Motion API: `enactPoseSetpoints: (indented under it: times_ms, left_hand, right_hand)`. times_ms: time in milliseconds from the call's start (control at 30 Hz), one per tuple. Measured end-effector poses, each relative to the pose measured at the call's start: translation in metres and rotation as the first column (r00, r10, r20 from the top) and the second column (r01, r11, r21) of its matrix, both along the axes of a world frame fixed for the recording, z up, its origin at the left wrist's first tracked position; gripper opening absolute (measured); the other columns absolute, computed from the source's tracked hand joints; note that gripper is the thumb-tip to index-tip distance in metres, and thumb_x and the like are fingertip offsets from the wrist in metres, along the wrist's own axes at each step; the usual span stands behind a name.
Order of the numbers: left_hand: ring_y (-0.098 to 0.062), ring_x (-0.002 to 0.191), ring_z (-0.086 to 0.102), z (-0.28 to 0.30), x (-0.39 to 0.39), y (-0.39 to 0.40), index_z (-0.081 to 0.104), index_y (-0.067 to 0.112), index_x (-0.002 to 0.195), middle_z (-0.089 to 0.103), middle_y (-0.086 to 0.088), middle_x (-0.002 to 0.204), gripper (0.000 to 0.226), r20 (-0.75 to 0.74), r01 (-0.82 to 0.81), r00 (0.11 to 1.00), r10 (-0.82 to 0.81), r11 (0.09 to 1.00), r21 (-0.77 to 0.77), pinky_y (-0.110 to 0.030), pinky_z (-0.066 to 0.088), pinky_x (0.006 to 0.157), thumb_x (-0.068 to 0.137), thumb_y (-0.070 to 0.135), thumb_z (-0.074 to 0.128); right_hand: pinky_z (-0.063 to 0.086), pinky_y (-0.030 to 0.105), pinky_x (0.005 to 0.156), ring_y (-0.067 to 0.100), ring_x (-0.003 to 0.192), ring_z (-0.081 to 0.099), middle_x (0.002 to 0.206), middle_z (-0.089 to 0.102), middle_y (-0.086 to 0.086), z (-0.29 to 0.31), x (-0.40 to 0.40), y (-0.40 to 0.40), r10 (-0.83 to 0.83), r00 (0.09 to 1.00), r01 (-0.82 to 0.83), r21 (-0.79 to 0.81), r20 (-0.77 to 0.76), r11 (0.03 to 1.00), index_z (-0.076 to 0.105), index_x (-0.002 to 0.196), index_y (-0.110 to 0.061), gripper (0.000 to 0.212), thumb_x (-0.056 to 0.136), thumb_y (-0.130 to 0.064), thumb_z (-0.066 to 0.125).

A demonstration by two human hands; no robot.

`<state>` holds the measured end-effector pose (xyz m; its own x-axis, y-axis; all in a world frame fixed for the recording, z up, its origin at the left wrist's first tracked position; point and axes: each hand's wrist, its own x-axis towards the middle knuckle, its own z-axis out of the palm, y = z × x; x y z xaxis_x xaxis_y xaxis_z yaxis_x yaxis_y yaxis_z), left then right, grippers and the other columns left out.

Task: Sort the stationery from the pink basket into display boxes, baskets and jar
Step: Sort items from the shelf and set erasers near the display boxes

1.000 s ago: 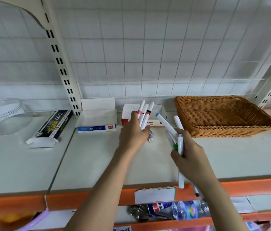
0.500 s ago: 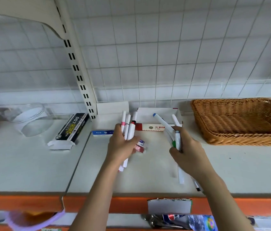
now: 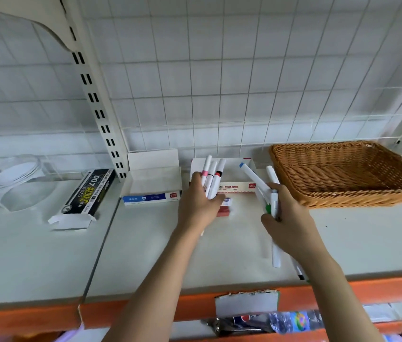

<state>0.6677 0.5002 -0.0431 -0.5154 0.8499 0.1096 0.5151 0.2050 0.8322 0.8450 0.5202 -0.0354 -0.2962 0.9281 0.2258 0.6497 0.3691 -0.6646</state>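
Left hand (image 3: 198, 206) grips three white markers (image 3: 211, 178), bundled, long axes running away from the person, coloured bands up by the red display box (image 3: 237, 187). Right hand (image 3: 287, 218) clutches a looser fan of markers (image 3: 272, 193), blue tip (image 3: 242, 165) angled up-left; their count is unclear. One wicker basket (image 3: 343, 174) sits right on the shelf (image 3: 145, 255).

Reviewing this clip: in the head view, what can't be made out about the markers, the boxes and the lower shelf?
- Head view: the left hand covers the lower barrels of its three white markers; their full count is uncertain.
- The right hand hides where its bundle of white markers crosses.
- The small red item behind the left hand is partly hidden; unidentifiable.
- The clear plastic bottle on the lower shelf is blurred.
- Print on the red-and-white open box is too small.
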Motion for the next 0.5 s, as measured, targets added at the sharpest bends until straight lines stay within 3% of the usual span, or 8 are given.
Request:
enactPoseSetpoints:
  times_ms: [133, 267, 400, 500]
  left_hand:
    - [-0.023, 0.069, 0.063, 0.002, -0.021, -0.024, 0.045, 0.020, 0.099, 0.060, 0.002, 0.084, 0.036, 0.170, -0.107, 0.981, 0.093, 0.991, 0.076, -0.037, 0.056, 0.064, 0.076, 0.024, 0.072]
    - [-0.016, 0.051, 0.063, -0.002, -0.058, -0.064, 0.048, 0.022, 0.094, 0.066, -0.003, 0.087, 0.025, 0.233, -0.215, 0.953, 0.192, 0.974, 0.078, -0.022, 0.045, 0.046, 0.080, 0.013, 0.068]
    - [-0.020, 0.062, 0.067, -0.009, -0.081, -0.080, 0.048, 0.022, 0.093, 0.066, -0.005, 0.089, 0.026, 0.161, -0.235, 0.961, 0.226, 0.971, 0.044, -0.019, 0.046, 0.044, 0.079, 0.010, 0.067]
    - [-0.023, 0.067, 0.067, -0.007, -0.087, -0.077, 0.049, 0.019, 0.102, 0.067, -0.004, 0.087, 0.029, 0.016, -0.182, 0.983, 0.183, 0.982, -0.042, -0.033, 0.054, 0.061, 0.080, 0.017, 0.067]
  right_hand:
    - [0.032, 0.028, 0.050, 0.020, 0.062, 0.048, 0.070, 0.048, -0.008, -0.002, -0.004, -0.004, 0.023, 1.000, -0.023, -0.001, 0.018, 1.000, 0.043, 0.132, -0.024, 0.059, 0.079, -0.001, 0.057]
    - [0.029, 0.026, 0.049, 0.020, 0.061, 0.046, 0.065, 0.044, -0.008, -0.003, -0.018, -0.008, 0.057, 0.998, -0.058, 0.013, 0.041, 0.998, 0.042, 0.133, -0.023, 0.058, 0.080, -0.002, 0.056]
    - [0.027, 0.023, 0.048, 0.010, 0.059, 0.042, 0.067, 0.042, -0.010, -0.002, -0.043, -0.011, 0.124, 0.991, -0.124, -0.006, 0.058, 0.992, 0.040, 0.131, -0.022, 0.052, 0.085, -0.006, 0.057]
    - [0.029, 0.026, 0.051, 0.016, 0.062, 0.043, 0.071, 0.043, -0.011, -0.002, -0.059, -0.016, 0.152, 0.986, -0.152, -0.003, 0.065, 0.988, 0.040, 0.131, -0.024, 0.051, 0.085, -0.009, 0.057]
